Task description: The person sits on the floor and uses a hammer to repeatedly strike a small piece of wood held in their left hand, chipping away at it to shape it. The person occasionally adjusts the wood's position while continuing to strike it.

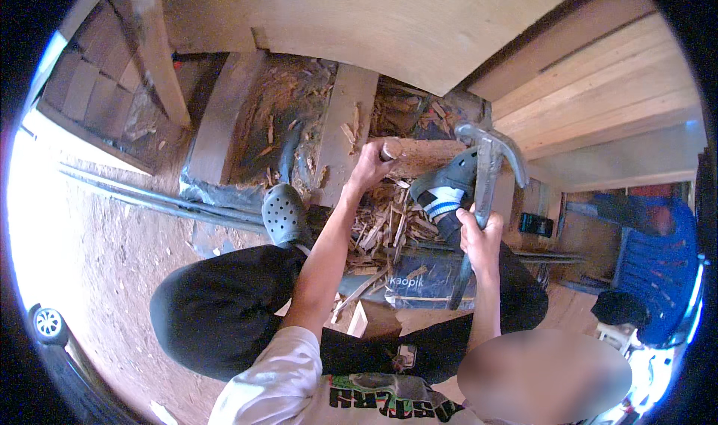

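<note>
Behind the hammer [485, 177] in hand [481, 238], a box [428, 268] bears lettering [407, 281]

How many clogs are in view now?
2: the left clog, left of the left forearm; the right clog, beside the hammer in the right hand. Others may be hidden.

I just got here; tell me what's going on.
A person in a white shirt grips a grey metal claw hammer in the right hand. The left hand is curled at the left end of a rough brown wooden piece; exactly what it holds is unclear. Splintered pale wood chips lie heaped nearby.
</note>
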